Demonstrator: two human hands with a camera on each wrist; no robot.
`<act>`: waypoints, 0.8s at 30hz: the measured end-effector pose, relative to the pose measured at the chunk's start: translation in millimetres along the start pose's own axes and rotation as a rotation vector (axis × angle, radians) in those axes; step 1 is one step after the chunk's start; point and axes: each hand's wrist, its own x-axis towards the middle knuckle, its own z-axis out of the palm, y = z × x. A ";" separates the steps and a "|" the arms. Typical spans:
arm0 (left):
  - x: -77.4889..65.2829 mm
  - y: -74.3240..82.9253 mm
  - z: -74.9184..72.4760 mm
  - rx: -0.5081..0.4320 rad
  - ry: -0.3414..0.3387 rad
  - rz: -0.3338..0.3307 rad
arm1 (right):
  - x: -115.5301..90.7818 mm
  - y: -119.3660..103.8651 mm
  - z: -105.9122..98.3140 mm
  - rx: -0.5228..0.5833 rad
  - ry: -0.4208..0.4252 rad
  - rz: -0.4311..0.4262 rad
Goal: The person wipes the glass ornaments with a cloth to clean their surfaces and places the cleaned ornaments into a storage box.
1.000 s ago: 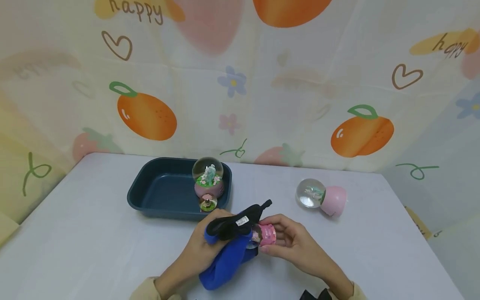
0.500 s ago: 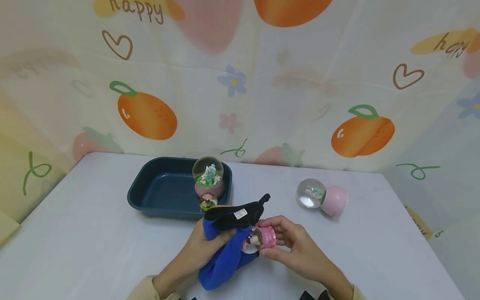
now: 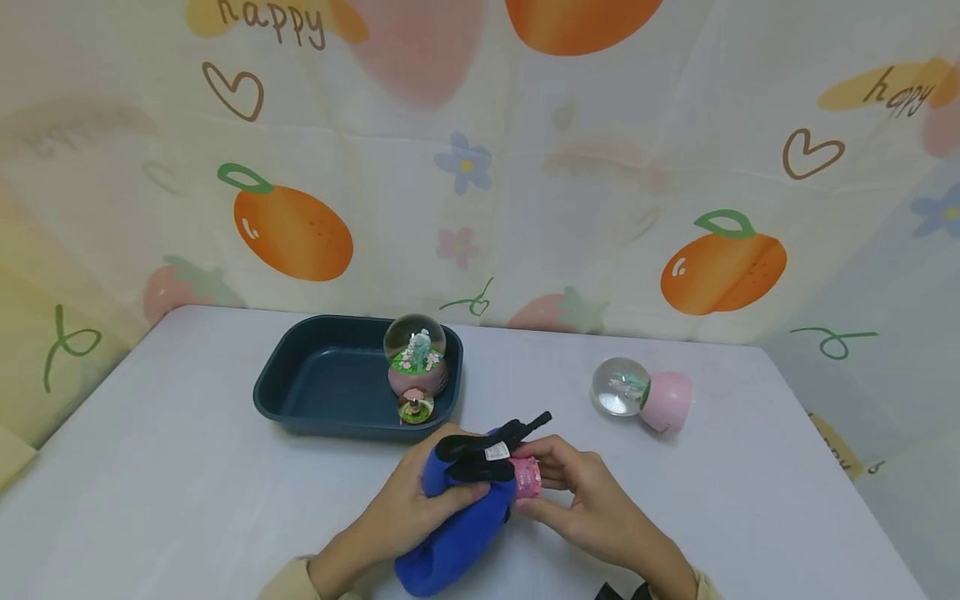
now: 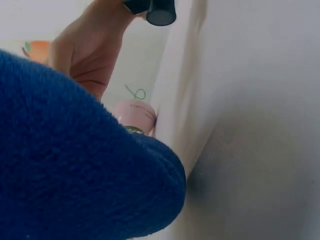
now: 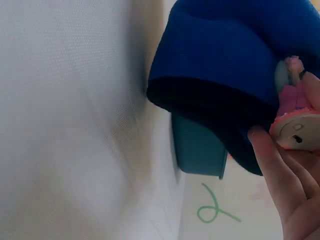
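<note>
My left hand grips a blue plush cloth with a black band, a black loop and a white tag. Between the thumb and fingers of my right hand is the pink base of a small snow globe. Its glass ball is tucked against the cloth and hidden in the head view. In the right wrist view, the pale underside of the small snow globe faces the camera, close beside the black band. Blue plush fills much of the left wrist view.
Behind my left hand stands a dark blue tray. At its right end are a large snow globe and a tiny one in front. Another pink-based snow globe lies on its side at the right of the white table.
The cloth has shifted right and now covers the small globe's glass ball, which showed half a second ago. My left hand moved right with it; the tiny globe in the tray shows more fully.
</note>
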 end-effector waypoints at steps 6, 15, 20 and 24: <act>1.5 -1.7 -0.9 0.062 0.182 0.151 | -0.8 -2.5 0.6 0.019 0.014 0.002; 0.9 -1.2 -2.6 -0.020 0.243 0.064 | -1.0 -2.8 2.1 0.016 0.067 -0.146; -0.1 -1.4 -5.4 -0.129 0.156 0.035 | -0.3 -4.1 0.6 0.025 0.082 -0.127; -0.5 -1.4 -9.1 -0.140 0.085 0.072 | -0.8 -5.9 -0.8 0.026 0.083 -0.064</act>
